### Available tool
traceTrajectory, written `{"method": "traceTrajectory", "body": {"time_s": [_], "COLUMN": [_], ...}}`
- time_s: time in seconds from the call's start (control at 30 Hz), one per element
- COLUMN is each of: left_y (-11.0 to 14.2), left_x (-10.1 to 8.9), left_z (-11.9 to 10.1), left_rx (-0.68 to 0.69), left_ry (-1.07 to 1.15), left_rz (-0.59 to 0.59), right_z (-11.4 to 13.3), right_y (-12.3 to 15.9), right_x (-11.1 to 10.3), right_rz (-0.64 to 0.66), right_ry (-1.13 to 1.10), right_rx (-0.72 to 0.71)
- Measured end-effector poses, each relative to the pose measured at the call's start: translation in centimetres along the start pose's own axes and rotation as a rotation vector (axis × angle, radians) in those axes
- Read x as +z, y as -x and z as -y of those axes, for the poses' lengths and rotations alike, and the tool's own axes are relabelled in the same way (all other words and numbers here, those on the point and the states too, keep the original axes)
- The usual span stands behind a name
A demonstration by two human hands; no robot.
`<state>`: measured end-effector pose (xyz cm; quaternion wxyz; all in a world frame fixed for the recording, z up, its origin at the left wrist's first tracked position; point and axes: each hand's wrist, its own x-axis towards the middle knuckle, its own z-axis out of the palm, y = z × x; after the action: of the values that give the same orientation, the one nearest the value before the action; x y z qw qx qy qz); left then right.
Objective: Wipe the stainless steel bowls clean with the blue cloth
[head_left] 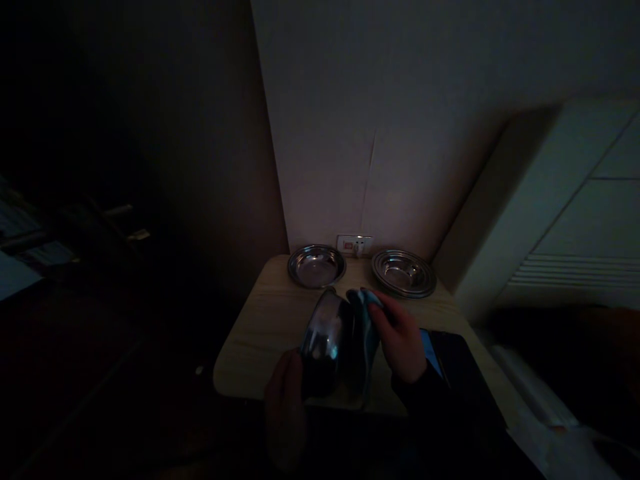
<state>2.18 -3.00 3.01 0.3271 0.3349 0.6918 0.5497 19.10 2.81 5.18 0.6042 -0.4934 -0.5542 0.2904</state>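
My left hand grips the lower rim of a steel bowl, held tilted on edge over the front of a small light wooden table. My right hand presses a blue cloth against the bowl's inner side, fingers closed on the cloth. The room is very dim.
Two steel bowls stand at the back of the table, a single bowl on the left and what looks like a stack of bowls on the right. A wall socket sits between them. A white cabinet stands on the right. Dark clutter lies at the far left.
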Motion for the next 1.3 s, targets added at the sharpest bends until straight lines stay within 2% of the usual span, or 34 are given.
{"method": "traceTrajectory", "body": {"time_s": [0.13,0.23,0.3,0.37,0.43,0.53,0.7,0.83,0.9,1.0,1.17,1.3], "left_y": [0.2,0.3,0.3,0.3,0.3,0.4,0.7,0.8,0.7,0.5,0.5,0.6], "left_x": [-0.1,0.0,-0.1,-0.2,-0.3,-0.4,0.2,0.8,0.9,1.0,0.9,0.9], "left_z": [-1.6,-2.3,-2.4,-2.3,-2.1,-2.0,-2.9,-2.9,-2.5,-1.8,-1.2,-1.1], "left_rx": [0.018,0.027,0.03,0.017,0.014,0.032,0.075,0.102,0.158,0.229,0.242,0.263], "left_ry": [0.029,-0.007,-0.052,-0.08,-0.092,-0.07,-0.001,-0.092,-0.123,-0.128,-0.169,-0.182], "left_rz": [0.096,0.138,0.117,0.091,0.065,0.049,0.165,0.086,0.075,0.091,0.021,0.038], "right_z": [-0.3,-0.8,-1.1,-1.2,-1.1,-0.6,1.0,2.0,2.1,1.8,2.1,2.6], "right_y": [1.0,1.2,1.2,1.3,1.4,1.7,3.2,3.5,2.8,1.5,1.1,0.8], "right_x": [0.3,0.7,0.8,0.8,0.8,0.8,1.5,1.9,1.9,2.0,2.0,1.9], "right_rz": [-0.066,-0.085,-0.084,-0.094,-0.114,-0.09,0.08,0.215,0.248,0.215,0.248,0.273], "right_ry": [-0.099,-0.314,-0.44,-0.483,-0.435,-0.237,0.044,0.205,0.245,0.258,0.311,0.338], "right_rx": [0.096,0.252,0.336,0.356,0.311,0.18,-0.122,-0.393,-0.418,-0.382,-0.407,-0.413]}}
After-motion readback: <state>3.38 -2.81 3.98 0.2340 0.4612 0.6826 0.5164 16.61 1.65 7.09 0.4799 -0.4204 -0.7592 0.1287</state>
